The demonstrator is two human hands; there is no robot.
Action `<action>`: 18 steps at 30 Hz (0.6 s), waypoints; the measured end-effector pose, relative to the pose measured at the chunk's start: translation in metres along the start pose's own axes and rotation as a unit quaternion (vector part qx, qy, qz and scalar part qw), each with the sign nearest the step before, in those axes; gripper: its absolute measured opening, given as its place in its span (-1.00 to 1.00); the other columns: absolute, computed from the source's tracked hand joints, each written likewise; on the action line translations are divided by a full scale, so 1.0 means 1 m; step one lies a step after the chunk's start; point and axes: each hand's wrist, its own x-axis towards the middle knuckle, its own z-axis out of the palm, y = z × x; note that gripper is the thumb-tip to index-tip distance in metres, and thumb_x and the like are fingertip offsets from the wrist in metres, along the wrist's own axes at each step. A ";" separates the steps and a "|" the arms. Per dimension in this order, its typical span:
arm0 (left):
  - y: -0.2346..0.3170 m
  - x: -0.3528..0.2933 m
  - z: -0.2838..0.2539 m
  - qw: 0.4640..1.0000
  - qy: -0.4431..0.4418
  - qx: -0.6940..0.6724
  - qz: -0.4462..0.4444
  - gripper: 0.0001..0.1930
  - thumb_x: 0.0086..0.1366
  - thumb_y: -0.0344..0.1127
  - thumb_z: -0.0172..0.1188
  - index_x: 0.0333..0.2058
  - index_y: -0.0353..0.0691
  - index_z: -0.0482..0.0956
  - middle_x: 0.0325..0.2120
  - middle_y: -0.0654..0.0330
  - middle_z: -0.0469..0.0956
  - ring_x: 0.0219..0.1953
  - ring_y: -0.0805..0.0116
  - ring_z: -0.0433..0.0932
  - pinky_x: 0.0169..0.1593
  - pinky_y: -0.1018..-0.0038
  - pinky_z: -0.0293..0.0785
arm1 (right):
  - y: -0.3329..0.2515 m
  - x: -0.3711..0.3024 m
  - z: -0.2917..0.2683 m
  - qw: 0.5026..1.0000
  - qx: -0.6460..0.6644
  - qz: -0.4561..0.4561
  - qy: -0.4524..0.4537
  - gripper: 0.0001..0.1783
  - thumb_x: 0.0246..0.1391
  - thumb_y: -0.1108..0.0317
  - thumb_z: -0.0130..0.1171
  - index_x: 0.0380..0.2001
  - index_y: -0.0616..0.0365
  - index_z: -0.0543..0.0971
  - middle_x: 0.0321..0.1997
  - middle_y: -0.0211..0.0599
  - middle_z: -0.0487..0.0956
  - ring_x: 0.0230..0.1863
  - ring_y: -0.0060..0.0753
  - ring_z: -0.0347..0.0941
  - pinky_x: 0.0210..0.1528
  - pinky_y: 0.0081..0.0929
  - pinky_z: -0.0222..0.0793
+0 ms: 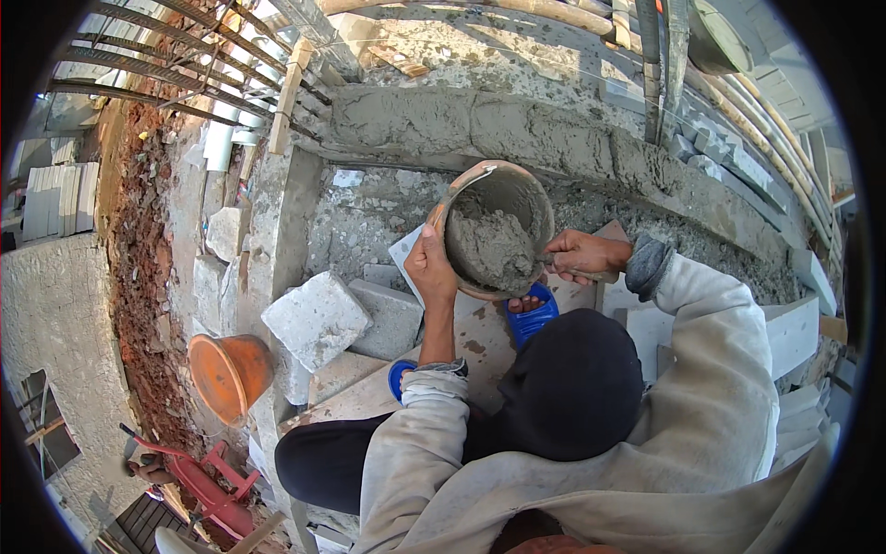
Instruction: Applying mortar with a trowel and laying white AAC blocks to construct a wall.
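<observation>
Between my hands a mortar-smeared orange bucket [449, 205] is tilted so that its mouth faces me. Wet grey mortar [496, 242] fills its lower part. My left hand [430, 265] grips the bucket's left side, thumb up by the rim. At the right rim, my right hand [587, 256] is closed around the handle of a trowel [546, 260]; its blade is mostly hidden in the mortar and behind the rim. Beyond the bucket runs a low wall [554, 137] coated with wet mortar.
Pale blocks [318, 320] lie left of my knees, more blocks [792, 334] at the right. An empty orange bucket [231, 374] leans at the left. Steel bars [175, 69] jut in at upper left. A red wheelbarrow [208, 489] stands lower left. Bamboo poles [775, 129] edge the far right.
</observation>
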 end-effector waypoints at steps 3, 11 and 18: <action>-0.003 0.005 -0.003 0.999 0.006 0.036 -0.028 -0.52 0.59 -0.09 -0.06 -0.04 -0.44 0.66 -0.26 0.21 0.67 -0.26 0.54 0.53 -0.14 0.54 0.47 | -0.009 -0.036 -0.020 1.000 0.011 -0.021 0.009 -0.78 0.15 0.33 0.04 -0.31 0.29 0.54 -0.58 -0.47 0.49 -0.67 -0.71 0.37 -0.64 -0.66 0.28; -0.016 0.024 -0.027 0.999 0.007 0.027 -0.040 -0.56 0.57 -0.07 -0.06 -0.19 -0.37 0.61 -0.28 0.18 0.64 -0.25 0.47 0.54 -0.14 0.47 0.49 | 0.011 -0.179 -0.088 0.984 -0.022 0.021 0.175 -0.77 0.13 0.28 0.07 -0.51 0.18 0.52 -0.65 -0.47 0.45 -0.73 -0.67 0.29 -0.69 -0.60 0.24; -0.014 0.030 -0.024 0.992 -0.007 0.097 -0.077 -0.64 0.47 -0.07 0.16 -0.36 -0.28 0.51 -0.37 0.27 0.58 -0.36 0.53 0.46 -0.23 0.50 0.45 | 0.075 -0.274 -0.190 0.928 -0.177 0.069 0.319 -0.82 0.02 0.31 0.07 -0.57 0.16 0.49 -0.67 -0.34 0.47 -0.70 -0.44 0.36 -0.62 -0.44 0.31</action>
